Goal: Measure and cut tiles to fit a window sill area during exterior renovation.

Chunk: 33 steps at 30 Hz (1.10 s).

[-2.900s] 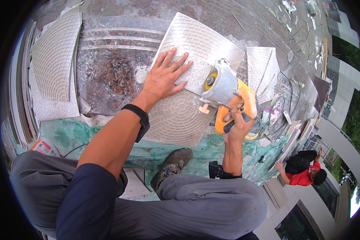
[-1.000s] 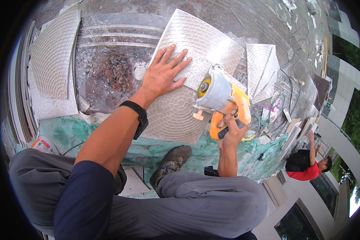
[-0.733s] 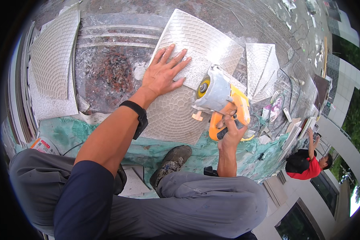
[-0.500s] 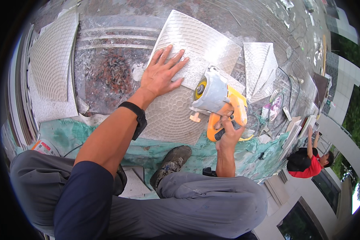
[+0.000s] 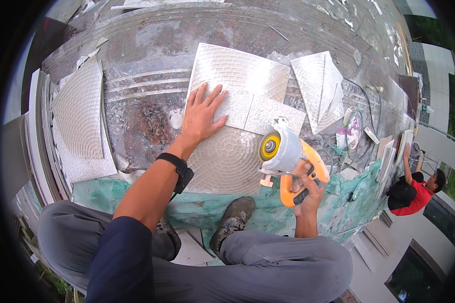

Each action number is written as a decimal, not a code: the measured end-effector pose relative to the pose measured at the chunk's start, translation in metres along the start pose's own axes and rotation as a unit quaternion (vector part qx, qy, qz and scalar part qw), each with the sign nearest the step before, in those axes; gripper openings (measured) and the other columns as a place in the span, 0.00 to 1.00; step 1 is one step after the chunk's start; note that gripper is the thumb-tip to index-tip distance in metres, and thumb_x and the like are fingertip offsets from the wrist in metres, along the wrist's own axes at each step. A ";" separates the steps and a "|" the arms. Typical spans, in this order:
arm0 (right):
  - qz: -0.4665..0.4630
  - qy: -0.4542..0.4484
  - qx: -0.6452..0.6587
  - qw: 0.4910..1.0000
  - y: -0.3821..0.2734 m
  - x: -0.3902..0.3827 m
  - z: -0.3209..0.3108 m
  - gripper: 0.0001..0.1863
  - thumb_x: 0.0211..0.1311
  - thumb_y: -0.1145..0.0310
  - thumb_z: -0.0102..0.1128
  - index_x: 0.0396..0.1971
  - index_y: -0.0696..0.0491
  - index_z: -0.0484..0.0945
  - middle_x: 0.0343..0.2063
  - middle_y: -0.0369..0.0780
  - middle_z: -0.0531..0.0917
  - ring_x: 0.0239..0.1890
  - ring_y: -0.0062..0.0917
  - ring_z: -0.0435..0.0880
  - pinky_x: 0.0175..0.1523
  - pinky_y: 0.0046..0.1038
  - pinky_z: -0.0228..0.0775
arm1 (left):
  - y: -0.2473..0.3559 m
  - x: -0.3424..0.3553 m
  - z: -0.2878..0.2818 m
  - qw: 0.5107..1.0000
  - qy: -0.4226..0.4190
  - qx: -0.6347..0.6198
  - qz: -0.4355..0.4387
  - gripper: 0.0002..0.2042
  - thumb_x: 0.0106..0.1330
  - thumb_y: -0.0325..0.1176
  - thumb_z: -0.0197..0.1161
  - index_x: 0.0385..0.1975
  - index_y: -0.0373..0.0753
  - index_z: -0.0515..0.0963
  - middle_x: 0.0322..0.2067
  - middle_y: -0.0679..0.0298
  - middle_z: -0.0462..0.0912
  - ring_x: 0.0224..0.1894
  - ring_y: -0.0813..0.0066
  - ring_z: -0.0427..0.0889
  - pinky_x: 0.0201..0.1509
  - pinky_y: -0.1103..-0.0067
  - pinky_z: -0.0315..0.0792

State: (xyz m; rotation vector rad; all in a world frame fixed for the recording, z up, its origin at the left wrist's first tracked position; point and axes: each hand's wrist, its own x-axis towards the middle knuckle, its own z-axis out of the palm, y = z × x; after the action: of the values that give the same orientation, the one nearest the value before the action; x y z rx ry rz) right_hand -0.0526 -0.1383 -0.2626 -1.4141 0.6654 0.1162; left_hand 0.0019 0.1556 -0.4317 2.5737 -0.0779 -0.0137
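My left hand (image 5: 203,113) lies flat with fingers spread on a pale tile (image 5: 237,63) with a raised cobble pattern. Along that tile's near side is a rough, plain strip (image 5: 232,105). A thin straight line parts it from a plain piece (image 5: 273,115) on its right. Under these lies another tile (image 5: 227,161) with a round cobble pattern. My right hand (image 5: 310,194) grips the orange handle of a handheld tile saw (image 5: 290,156), grey-guarded with a yellow disc. The saw is right of the round-patterned tile, its disc near that tile's right edge; whether they touch I cannot tell.
Cut tiles (image 5: 81,121) lie at the left beside a stack of panels (image 5: 45,146). More pieces (image 5: 318,86) and a dark cable (image 5: 364,96) are at the right. Green sheeting (image 5: 333,212) covers the near edge. A person in red (image 5: 418,197) is far right.
The saw in my right hand has moved right, off the tile pieces, uncovering the plain piece and the thin line. My left hand stays on the tile. The whole view has shifted.
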 end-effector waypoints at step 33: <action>0.119 0.113 -0.126 0.978 -0.031 0.123 -0.291 0.12 0.69 0.59 0.50 0.41 0.52 0.75 0.35 0.35 0.80 0.36 0.21 0.82 0.38 0.25 0.75 | 0.006 0.067 -0.062 0.934 -0.237 -0.262 -0.047 0.15 0.64 0.25 0.62 0.52 0.33 0.79 0.38 0.60 0.85 0.37 0.72 0.80 0.44 0.75 0.75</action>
State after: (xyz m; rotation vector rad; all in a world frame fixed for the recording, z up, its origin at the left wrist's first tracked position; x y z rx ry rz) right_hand -0.0426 -0.4534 -0.2990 -1.6010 1.0368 0.2373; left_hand 0.0705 0.1799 -0.3759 1.9867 -0.1124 -0.6112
